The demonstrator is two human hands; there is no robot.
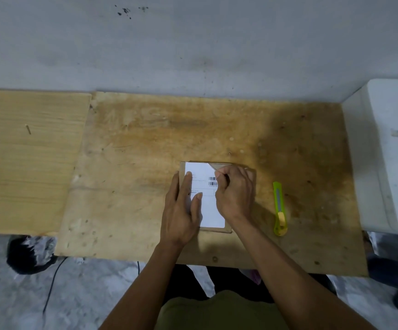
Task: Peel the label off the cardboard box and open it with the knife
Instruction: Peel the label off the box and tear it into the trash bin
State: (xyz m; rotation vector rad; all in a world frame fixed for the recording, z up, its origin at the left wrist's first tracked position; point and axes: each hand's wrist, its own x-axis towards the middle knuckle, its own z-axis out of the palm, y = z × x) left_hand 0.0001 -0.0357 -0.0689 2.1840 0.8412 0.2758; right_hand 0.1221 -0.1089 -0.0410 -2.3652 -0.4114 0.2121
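A flat brown cardboard box (219, 166) lies on the plywood table (145, 151). A white shipping label (200, 173) with barcodes covers most of its top. The label's far right corner is lifted, baring cardboard beneath. My right hand (235, 194) pinches that lifted corner between thumb and fingers. My left hand (181, 210) lies flat on the label's left side, fingers spread, pressing the box down. A green and yellow utility knife (279, 208) rests on the table to the right of the box, untouched.
A white appliance or container (388, 151) stands at the table's right end. A lighter plywood sheet (26, 158) adjoins on the left. The grey wall (193, 44) rises behind. A cable (52, 282) and a dark bag lie on the floor below.
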